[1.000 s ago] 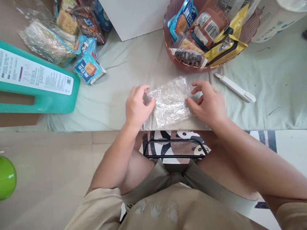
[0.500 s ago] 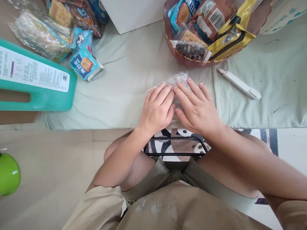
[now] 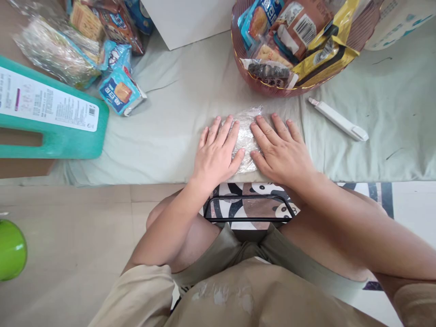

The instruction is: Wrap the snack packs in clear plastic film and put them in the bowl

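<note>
A crumpled piece of clear plastic film [image 3: 245,141] lies flat on the cloth-covered surface in front of me. Resting palm down on its left side is my left hand [image 3: 218,152], fingers stretched out. My right hand [image 3: 282,147] lies likewise on the film's right side, fingers spread. Between the two hands the middle of the film shows; its side edges are hidden beneath them. To the right of my right hand is a slim white cutter or pen-like tool [image 3: 339,119].
A reddish ribbed bowl [image 3: 272,91] of packaged snacks stands behind my right hand. At left are a teal jug [image 3: 88,144], a blue snack packet [image 3: 121,91] and several wrapped foods. A white box [image 3: 190,20] stands at the back. The cloth's front edge [image 3: 163,181] runs before my knees.
My hands have slid apart, the left one leftward and the right one slightly rightward. More of the plastic film now shows between them.
</note>
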{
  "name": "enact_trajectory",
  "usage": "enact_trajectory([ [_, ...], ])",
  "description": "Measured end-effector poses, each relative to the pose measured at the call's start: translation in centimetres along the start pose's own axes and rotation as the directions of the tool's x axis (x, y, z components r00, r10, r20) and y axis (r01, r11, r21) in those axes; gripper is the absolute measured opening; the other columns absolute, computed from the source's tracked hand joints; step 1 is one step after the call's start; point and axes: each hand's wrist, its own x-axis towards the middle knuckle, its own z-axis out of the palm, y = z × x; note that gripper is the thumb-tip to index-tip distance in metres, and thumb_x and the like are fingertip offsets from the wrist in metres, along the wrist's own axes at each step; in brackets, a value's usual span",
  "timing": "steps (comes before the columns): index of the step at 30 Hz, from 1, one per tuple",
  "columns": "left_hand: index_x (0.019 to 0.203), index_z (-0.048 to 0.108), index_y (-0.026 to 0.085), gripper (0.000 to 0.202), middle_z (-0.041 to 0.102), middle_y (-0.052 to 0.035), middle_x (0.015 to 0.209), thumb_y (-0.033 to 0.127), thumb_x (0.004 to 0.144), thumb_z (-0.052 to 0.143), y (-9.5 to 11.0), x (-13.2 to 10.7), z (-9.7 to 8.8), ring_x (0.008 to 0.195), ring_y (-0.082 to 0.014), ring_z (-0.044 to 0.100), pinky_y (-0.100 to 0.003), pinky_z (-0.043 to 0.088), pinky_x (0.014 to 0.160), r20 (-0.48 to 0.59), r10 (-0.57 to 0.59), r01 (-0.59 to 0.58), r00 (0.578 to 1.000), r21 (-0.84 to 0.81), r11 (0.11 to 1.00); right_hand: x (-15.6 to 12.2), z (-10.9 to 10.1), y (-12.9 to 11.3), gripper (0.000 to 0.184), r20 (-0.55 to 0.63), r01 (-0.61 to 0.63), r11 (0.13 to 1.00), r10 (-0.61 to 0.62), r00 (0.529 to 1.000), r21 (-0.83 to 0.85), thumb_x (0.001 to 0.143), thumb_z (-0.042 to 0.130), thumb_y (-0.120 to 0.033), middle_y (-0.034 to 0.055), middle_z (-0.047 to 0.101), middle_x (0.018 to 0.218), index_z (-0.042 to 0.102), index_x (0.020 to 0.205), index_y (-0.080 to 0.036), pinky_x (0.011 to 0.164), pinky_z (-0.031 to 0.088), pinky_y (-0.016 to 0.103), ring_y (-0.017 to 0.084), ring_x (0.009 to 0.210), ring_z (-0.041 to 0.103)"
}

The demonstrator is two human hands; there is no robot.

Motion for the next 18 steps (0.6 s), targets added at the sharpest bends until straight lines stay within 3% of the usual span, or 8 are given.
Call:
enact_trajectory([
  [10,0.161,0.043,0.014,0.081,0.036,-0.0177,0.171,0.054,0.092,0.061,0.13,-0.23,-0.24,0.161,-0.0419,0.031,-0.061,0.019,0.133,0.029,-0.019,0.018,0.999,0.039,0.999,-0.19,0.06,0.22,0.066,-0.016,-0.025,0.999,0.024,1.0,-0.035,0.105,0.042,-0.048,0.0166,0.04,0.169,0.045,0.162,-0.014,0.126,0.024,0.071,0.046,0.158,0.033],
  [18,0.162,0.042,0.019,0.084,0.032,-0.0154,0.173,0.053,0.09,0.067,0.34,-0.29,-0.62,0.162,-0.042,0.029,-0.063,0.018,0.132,0.072,-0.019,0.014,0.997,0.077,0.997,-0.24,0.14,0.37,0.067,-0.021,-0.027,0.999,0.026,0.999,-0.047,0.105,0.041,-0.051,0.014,0.039,0.17,0.043,0.163,-0.017,0.125,0.022,0.071,0.047,0.158,0.032],
])
